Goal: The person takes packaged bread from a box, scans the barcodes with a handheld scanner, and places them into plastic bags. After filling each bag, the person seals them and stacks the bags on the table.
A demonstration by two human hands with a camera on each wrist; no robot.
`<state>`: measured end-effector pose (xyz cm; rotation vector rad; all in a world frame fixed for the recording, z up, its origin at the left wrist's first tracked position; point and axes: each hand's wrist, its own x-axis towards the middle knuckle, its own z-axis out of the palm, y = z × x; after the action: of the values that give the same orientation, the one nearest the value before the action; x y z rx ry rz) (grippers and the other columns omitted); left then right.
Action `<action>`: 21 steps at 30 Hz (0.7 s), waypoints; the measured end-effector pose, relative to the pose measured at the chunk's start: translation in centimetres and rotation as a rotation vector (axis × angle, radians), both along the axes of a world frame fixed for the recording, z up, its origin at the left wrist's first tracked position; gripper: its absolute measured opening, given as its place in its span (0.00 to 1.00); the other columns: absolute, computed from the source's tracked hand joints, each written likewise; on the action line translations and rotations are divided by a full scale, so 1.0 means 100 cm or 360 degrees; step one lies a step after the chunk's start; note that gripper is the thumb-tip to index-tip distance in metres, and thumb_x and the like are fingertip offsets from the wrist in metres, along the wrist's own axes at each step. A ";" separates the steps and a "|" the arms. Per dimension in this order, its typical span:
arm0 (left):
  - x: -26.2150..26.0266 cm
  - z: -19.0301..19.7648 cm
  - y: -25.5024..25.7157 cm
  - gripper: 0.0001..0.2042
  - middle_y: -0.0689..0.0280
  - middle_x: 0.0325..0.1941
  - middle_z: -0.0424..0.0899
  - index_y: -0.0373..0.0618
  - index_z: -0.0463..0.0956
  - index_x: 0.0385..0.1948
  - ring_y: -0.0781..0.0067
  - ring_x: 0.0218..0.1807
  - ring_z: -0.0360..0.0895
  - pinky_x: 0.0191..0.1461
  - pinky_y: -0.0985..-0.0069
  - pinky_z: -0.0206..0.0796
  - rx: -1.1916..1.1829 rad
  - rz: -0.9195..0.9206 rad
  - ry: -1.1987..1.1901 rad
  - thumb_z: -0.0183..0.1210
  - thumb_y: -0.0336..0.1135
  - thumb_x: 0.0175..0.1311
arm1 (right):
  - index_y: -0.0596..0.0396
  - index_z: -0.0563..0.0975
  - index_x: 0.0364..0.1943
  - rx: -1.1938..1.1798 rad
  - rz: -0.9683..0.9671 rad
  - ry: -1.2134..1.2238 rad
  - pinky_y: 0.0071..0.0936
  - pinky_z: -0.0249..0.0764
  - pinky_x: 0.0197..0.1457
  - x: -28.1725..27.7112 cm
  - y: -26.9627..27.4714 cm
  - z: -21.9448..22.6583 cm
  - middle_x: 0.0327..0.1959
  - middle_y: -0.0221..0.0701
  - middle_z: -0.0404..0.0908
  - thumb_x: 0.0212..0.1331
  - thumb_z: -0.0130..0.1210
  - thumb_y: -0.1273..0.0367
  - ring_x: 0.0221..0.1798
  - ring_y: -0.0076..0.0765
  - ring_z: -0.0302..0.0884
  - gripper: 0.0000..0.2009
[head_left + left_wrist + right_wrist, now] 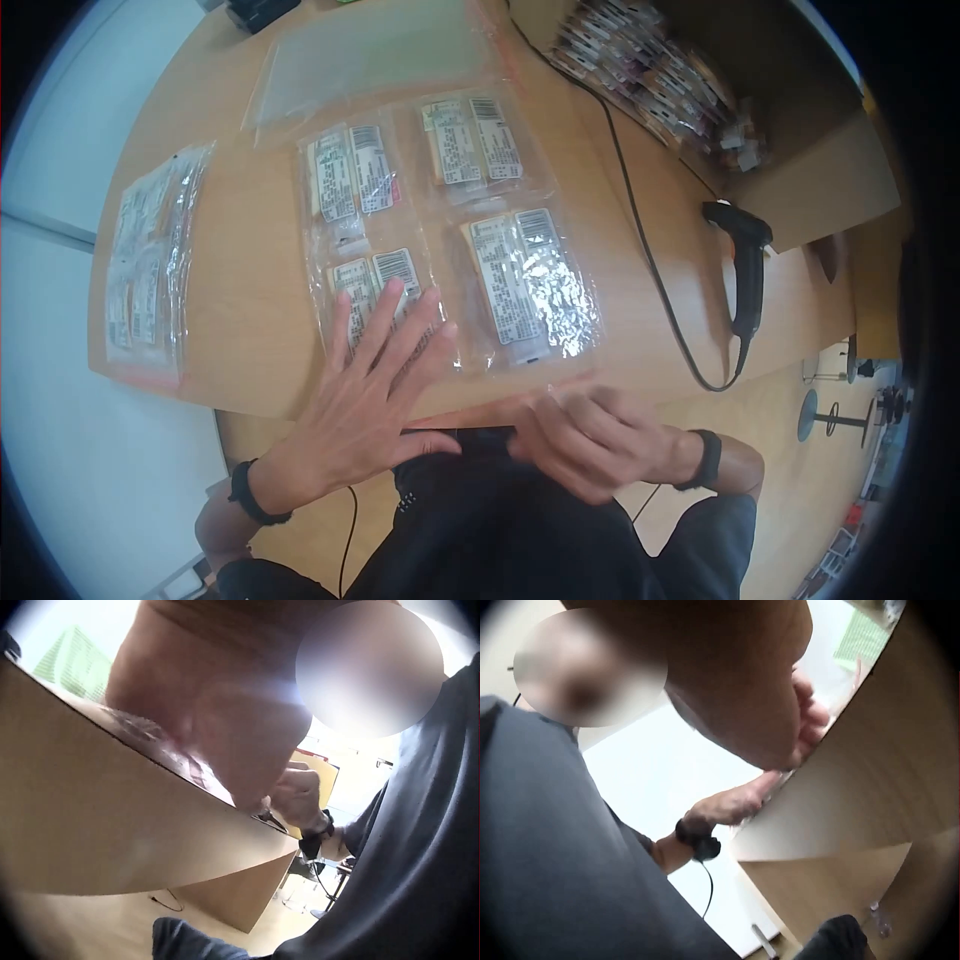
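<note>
In the head view, clear plastic bagging (450,235) lies near the table's front edge, holding several packets with white barcode labels, such as one at the lower right (505,285). A reddish strip runs along its near edge. My left hand (365,405) rests with spread fingers over the lower left packet, partly covering its label. My right hand (590,440) has curled fingers and pinches the bagging's near edge; its fingertips are partly hidden. In the left wrist view, my right hand (296,795) is at the table edge. The right wrist view shows my left hand (731,806) there.
Another clear bag of labelled packets (150,260) lies at the left. Flat clear bags (375,55) are at the back. A cardboard box (820,130) with many packets (650,75) stands back right, near a black handheld scanner (747,270) and its cable (635,215).
</note>
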<state>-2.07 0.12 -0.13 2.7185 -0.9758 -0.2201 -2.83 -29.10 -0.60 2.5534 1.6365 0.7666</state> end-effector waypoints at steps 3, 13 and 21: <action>-0.015 0.004 0.010 0.49 0.50 0.83 0.55 0.41 0.58 0.76 0.37 0.84 0.45 0.80 0.28 0.36 0.0057 -0.0003 0.0018 0.65 0.63 0.57 | 0.51 0.80 0.59 0.0303 -0.0313 0.0377 0.52 0.71 0.63 0.005 -0.011 -0.002 0.60 0.38 0.82 0.60 0.62 0.39 0.60 0.50 0.79 0.34; -0.073 -0.038 0.043 0.24 0.57 0.72 0.74 0.55 0.84 0.54 0.47 0.76 0.67 0.77 0.36 0.58 -0.0486 0.0054 -0.0308 0.75 0.43 0.52 | 0.49 0.87 0.42 0.0660 -0.0369 0.0841 0.41 0.80 0.58 -0.024 -0.037 -0.041 0.57 0.37 0.84 0.45 0.75 0.69 0.61 0.53 0.80 0.16; -0.061 -0.009 0.017 0.12 0.46 0.66 0.76 0.39 0.71 0.32 0.57 0.72 0.72 0.72 0.63 0.68 -0.2077 0.1443 0.0535 0.69 0.24 0.66 | 0.60 0.82 0.36 0.1871 -0.0694 0.2613 0.39 0.79 0.64 -0.011 -0.018 -0.001 0.75 0.52 0.64 0.62 0.70 0.74 0.62 0.41 0.81 0.06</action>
<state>-8.22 1.77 -0.99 1.5407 0.2702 0.1168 -3.93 -30.91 -0.70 4.5641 0.0320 -1.1834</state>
